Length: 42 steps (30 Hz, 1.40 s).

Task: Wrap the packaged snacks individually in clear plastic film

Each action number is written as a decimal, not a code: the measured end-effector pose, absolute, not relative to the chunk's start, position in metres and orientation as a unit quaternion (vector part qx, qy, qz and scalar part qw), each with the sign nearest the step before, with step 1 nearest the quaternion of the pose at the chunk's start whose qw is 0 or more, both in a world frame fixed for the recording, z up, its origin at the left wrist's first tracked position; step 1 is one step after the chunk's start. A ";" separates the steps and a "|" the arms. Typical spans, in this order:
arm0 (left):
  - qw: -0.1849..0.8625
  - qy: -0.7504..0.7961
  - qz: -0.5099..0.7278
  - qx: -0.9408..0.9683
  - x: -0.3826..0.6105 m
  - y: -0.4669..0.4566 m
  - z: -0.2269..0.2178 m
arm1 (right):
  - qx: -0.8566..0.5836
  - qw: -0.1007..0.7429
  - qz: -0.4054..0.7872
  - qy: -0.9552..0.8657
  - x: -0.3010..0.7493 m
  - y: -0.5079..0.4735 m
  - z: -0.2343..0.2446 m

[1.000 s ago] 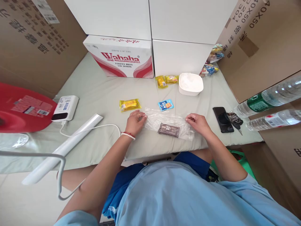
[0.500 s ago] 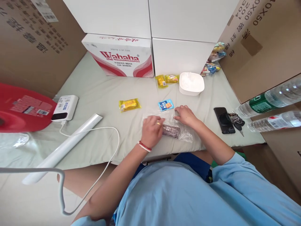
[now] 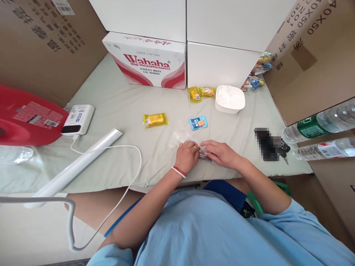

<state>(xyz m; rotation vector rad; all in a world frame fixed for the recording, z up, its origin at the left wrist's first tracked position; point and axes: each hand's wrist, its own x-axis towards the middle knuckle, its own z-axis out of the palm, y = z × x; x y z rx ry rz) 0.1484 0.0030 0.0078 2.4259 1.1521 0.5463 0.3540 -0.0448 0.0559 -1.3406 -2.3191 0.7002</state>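
My left hand (image 3: 187, 158) lies closed over a clear plastic bag (image 3: 177, 139) and the left end of a dark brown packet (image 3: 204, 155). From the other side, my right hand (image 3: 222, 153) has its fingers bent down on the packet's right part, close to the left fingertips. Only a short dark strip of the packet shows between the hands. Past them lies a small blue sachet (image 3: 198, 122) with an orange picture. A yellow-wrapped snack (image 3: 155, 120) rests further left on the pale cloth.
Two more yellow packets (image 3: 201, 93) sit beside a white plastic tub (image 3: 230, 99). A Wahaha water carton (image 3: 149, 64) stands behind. To the left are a white power bank (image 3: 79, 119), its cable and a long white tube (image 3: 83, 162). Bottles (image 3: 318, 125) and keys (image 3: 284, 148) are on the right.
My right hand has come down and left onto the packet, and both hands now cover most of it. The clear bag's edge now sticks up beyond my left hand. The view has shifted slightly.
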 end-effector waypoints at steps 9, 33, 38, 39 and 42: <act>0.467 0.493 0.414 0.606 0.108 0.030 -0.017 | -0.496 0.053 0.231 -0.835 0.328 -0.072 0.041; 0.281 0.321 0.183 0.886 0.054 0.050 -0.001 | -0.477 0.131 0.228 -0.838 0.331 -0.071 0.036; 0.224 0.481 0.178 0.829 0.074 0.040 -0.005 | -0.470 0.243 0.240 -0.814 0.335 -0.082 0.022; 0.194 0.495 0.172 0.829 0.077 0.039 -0.005 | -0.475 0.255 0.236 -0.808 0.334 -0.083 0.018; 0.125 0.503 0.176 0.837 0.080 0.038 -0.003 | -0.495 0.272 0.224 -0.795 0.331 -0.085 0.010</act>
